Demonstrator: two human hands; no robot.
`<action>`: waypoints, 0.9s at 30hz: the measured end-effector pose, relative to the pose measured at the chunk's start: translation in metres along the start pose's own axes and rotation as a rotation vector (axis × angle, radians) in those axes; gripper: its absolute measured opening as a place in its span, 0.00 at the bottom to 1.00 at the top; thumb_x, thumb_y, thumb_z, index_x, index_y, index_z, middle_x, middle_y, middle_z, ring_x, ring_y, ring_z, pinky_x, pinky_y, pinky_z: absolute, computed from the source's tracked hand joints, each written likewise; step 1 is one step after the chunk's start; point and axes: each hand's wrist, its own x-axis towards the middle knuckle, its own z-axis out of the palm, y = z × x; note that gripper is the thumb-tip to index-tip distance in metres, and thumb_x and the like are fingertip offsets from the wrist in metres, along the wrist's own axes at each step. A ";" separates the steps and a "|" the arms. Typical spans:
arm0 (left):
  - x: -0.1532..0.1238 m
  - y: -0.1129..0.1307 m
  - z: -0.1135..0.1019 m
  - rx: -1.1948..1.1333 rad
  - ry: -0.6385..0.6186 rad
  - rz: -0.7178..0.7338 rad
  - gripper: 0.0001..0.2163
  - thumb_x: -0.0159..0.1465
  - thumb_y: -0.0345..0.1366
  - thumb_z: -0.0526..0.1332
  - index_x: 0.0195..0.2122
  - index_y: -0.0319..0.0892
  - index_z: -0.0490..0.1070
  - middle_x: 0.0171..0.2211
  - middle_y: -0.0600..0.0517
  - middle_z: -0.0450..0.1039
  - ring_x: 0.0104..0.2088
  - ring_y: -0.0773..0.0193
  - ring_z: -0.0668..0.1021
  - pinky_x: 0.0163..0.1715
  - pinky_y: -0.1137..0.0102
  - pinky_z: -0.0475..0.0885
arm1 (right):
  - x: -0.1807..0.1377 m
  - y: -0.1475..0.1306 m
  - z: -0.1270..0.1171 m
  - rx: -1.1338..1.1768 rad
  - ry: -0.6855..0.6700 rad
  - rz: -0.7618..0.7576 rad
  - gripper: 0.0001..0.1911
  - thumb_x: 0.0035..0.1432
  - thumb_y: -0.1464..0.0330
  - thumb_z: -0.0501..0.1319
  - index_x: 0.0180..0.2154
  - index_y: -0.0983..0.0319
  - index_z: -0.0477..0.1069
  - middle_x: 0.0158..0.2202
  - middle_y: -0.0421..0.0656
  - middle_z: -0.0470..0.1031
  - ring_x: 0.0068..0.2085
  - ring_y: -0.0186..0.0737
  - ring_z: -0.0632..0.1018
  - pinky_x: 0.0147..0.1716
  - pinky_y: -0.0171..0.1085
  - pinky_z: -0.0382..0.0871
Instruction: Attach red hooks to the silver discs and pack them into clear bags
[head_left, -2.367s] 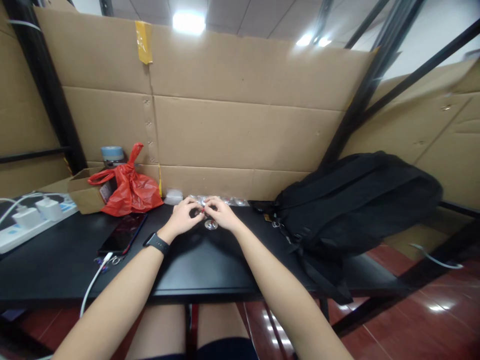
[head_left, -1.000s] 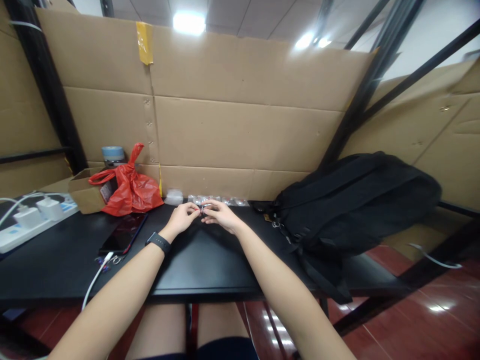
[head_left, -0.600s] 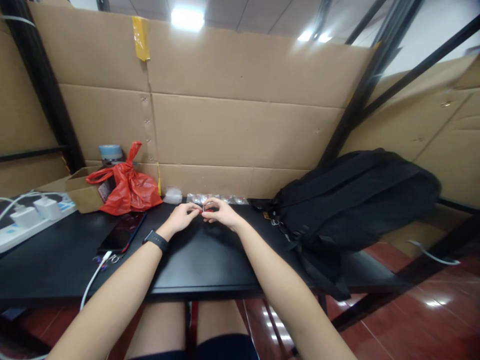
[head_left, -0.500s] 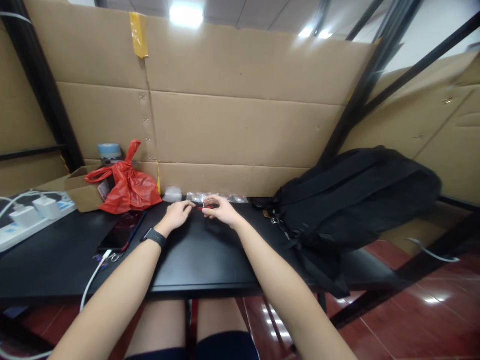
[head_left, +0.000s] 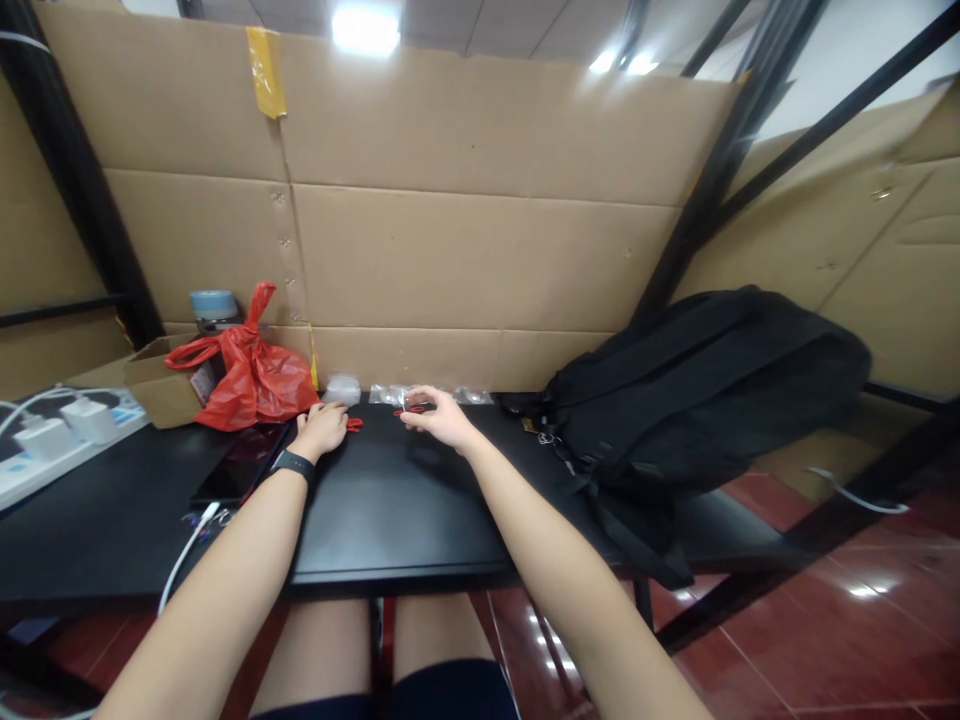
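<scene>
My right hand (head_left: 442,418) hovers over the far middle of the black table (head_left: 375,510), its fingertips pinched on a small red and silver piece (head_left: 411,408). My left hand (head_left: 322,428), with a black watch on the wrist, lies to the left near the red plastic bag (head_left: 251,375). Its fingers are curled against a small red piece (head_left: 352,425) on the table. Small clear packets (head_left: 390,396) lie in a row by the cardboard wall, just beyond both hands.
A dark phone (head_left: 240,465) with a white cable lies left of my left arm. A cardboard box (head_left: 154,385) and a blue-lidded jar (head_left: 211,305) stand behind the red bag. A white power strip (head_left: 52,440) sits far left. A black backpack (head_left: 697,400) fills the table's right side.
My hands, together at the table's middle before, have parted. The left hand has slid left toward the red bag with a small red piece; the right hand stays by the packets.
</scene>
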 end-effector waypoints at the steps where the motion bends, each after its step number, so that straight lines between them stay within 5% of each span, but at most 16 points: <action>1: 0.001 -0.001 0.001 -0.001 0.001 0.006 0.22 0.71 0.42 0.42 0.61 0.53 0.67 0.67 0.55 0.59 0.64 0.48 0.60 0.58 0.51 0.59 | 0.000 0.000 0.000 -0.003 0.000 0.000 0.20 0.47 0.66 0.72 0.42 0.61 0.70 0.42 0.44 0.77 0.28 0.32 0.79 0.27 0.33 0.74; 9: 0.004 -0.001 0.005 -0.049 0.115 0.047 0.21 0.70 0.39 0.45 0.59 0.50 0.68 0.64 0.50 0.65 0.62 0.48 0.64 0.56 0.52 0.61 | 0.001 0.002 -0.001 -0.002 -0.005 -0.007 0.20 0.47 0.66 0.71 0.42 0.61 0.71 0.42 0.45 0.77 0.28 0.33 0.79 0.27 0.33 0.73; 14: -0.004 0.012 -0.021 -0.159 0.394 0.093 0.18 0.69 0.38 0.50 0.58 0.46 0.68 0.61 0.43 0.67 0.59 0.48 0.68 0.53 0.51 0.64 | 0.001 -0.001 -0.004 -0.006 0.021 -0.034 0.20 0.47 0.64 0.71 0.42 0.61 0.71 0.42 0.45 0.77 0.29 0.34 0.79 0.28 0.34 0.74; 18: -0.016 0.032 -0.045 -0.372 0.597 0.273 0.19 0.66 0.36 0.57 0.59 0.44 0.65 0.53 0.44 0.73 0.52 0.55 0.75 0.51 0.60 0.68 | 0.003 0.000 -0.011 -0.044 0.074 -0.068 0.23 0.47 0.63 0.70 0.45 0.61 0.71 0.45 0.47 0.77 0.30 0.34 0.79 0.29 0.35 0.75; 22: -0.026 0.051 -0.048 -0.558 0.471 0.365 0.22 0.64 0.33 0.60 0.59 0.44 0.62 0.35 0.52 0.78 0.36 0.63 0.80 0.43 0.68 0.73 | 0.004 -0.002 -0.020 -0.145 0.136 -0.097 0.24 0.48 0.62 0.70 0.47 0.62 0.73 0.47 0.48 0.77 0.32 0.34 0.79 0.35 0.37 0.76; 27: -0.031 0.069 -0.032 -0.367 0.122 0.569 0.07 0.64 0.37 0.60 0.36 0.42 0.75 0.36 0.50 0.78 0.37 0.61 0.79 0.42 0.69 0.71 | 0.002 -0.009 -0.029 -0.268 0.151 -0.110 0.22 0.48 0.62 0.70 0.46 0.63 0.74 0.46 0.48 0.79 0.31 0.36 0.79 0.38 0.39 0.76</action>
